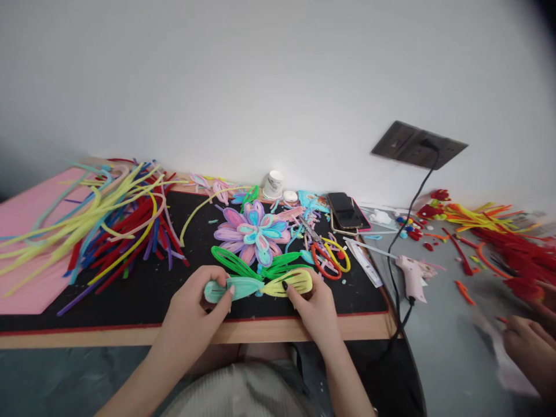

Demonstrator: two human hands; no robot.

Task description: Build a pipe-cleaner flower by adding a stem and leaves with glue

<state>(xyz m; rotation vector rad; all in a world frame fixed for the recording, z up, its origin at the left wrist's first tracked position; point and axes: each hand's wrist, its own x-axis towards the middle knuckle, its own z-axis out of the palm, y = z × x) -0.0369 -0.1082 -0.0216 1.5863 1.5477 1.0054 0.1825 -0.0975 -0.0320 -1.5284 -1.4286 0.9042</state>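
Observation:
My left hand (204, 301) pinches a mint-green pipe-cleaner leaf (247, 288) between thumb and fingers. On the other side, my right hand (311, 298) grips a pale yellow pipe-cleaner leaf (274, 286). The two leaves meet at their inner tips, just below the flower. Two bright green leaves (237, 262) lie behind them. Above these sits a large layered pipe-cleaner flower (256, 231) in purple, pink and light blue, lying on the black mat (143, 298).
Loose pipe cleaners (125, 220) are heaped at the left over a pink sheet (47, 295). Scissors (328, 259), phones (346, 211) and a paper cup (274, 184) stand around the flower. A corded glue gun (411, 278) lies right, near another person's hands (530, 347).

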